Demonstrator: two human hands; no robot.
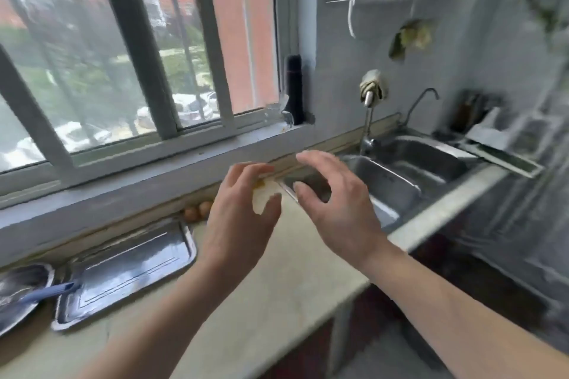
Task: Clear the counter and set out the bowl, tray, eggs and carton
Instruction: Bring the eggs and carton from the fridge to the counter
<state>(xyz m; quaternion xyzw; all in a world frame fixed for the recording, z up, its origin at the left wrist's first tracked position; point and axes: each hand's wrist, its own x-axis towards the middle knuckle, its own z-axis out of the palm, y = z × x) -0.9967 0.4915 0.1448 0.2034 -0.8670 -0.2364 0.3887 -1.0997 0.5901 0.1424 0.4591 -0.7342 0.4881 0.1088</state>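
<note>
My left hand (240, 218) is closed around a pale, crumpled object with a yellow spot (265, 194), held above the counter near the sink's left edge; I cannot tell what it is. Just to its right my right hand (335, 203) hovers with fingers spread and nothing in it. A shiny rectangular metal tray (101, 292) lies flat on the counter at the left. Two brown eggs (198, 212) rest against the back wall beyond the tray. At the far left, a metal bowl (21, 283) holds a blue-handled utensil (46, 292).
A steel double sink (409, 169) with a tall tap (368, 120) fills the right. A dish rack (505, 144) stands beyond it. A dark bottle (294, 89) is on the windowsill. The pale counter (277, 301) ends at a front edge on the right.
</note>
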